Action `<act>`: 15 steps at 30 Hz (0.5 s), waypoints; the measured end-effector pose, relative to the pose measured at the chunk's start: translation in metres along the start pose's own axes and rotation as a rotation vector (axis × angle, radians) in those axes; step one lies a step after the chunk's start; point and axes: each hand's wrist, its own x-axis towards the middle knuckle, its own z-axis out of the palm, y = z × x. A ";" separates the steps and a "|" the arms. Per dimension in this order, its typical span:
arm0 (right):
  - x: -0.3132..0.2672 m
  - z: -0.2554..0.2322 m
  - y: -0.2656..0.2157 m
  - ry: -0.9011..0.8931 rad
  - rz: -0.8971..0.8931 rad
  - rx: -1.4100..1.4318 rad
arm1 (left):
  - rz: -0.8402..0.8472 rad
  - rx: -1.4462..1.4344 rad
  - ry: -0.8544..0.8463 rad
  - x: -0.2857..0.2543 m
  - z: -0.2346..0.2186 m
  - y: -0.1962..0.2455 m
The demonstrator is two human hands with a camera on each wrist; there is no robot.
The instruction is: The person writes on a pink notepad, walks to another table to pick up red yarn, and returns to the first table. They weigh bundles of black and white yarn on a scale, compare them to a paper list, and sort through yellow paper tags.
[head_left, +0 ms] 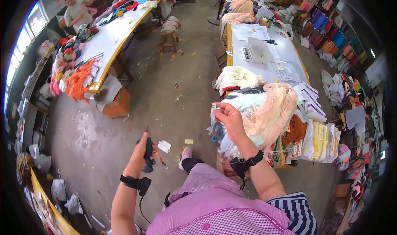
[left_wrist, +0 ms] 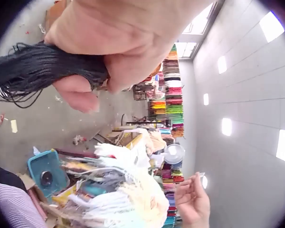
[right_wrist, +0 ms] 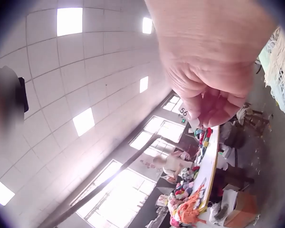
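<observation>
A hank of dark yarn [head_left: 148, 155] [left_wrist: 42, 69] is gripped in the left hand [head_left: 139, 154] [left_wrist: 118, 42], held over the floor with its loose ends hanging. The right hand [head_left: 231, 121] [left_wrist: 193, 202] [right_wrist: 213, 76] pinches a small white tag [head_left: 213, 111] [right_wrist: 184, 112] between thumb and fingertips; the number 56 shows on it in the right wrist view. Just beside and behind that hand lies a large heap of pale peach, white and bluish yarn [head_left: 269, 111] [left_wrist: 137, 199] at the near end of the right table.
The right table [head_left: 264, 71] bears a scale [head_left: 247, 53], papers and stacked packets [head_left: 322, 140]. The left table [head_left: 111, 38] holds colored yarn, with a carton [head_left: 117, 104] below its near corner. A person [head_left: 78, 11] stands behind it. A stool [head_left: 168, 40] stands between the tables; scraps lie on the floor.
</observation>
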 end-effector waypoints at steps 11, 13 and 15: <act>0.226 -0.027 0.046 0.475 0.067 0.133 | 0.073 -0.581 -0.040 0.191 -0.052 0.180; 0.265 -0.049 0.059 0.566 0.079 0.158 | 0.086 -0.523 -0.039 0.211 -0.034 0.218; 0.302 -0.072 0.071 0.685 0.056 0.074 | 0.054 -0.487 -0.098 0.244 -0.018 0.252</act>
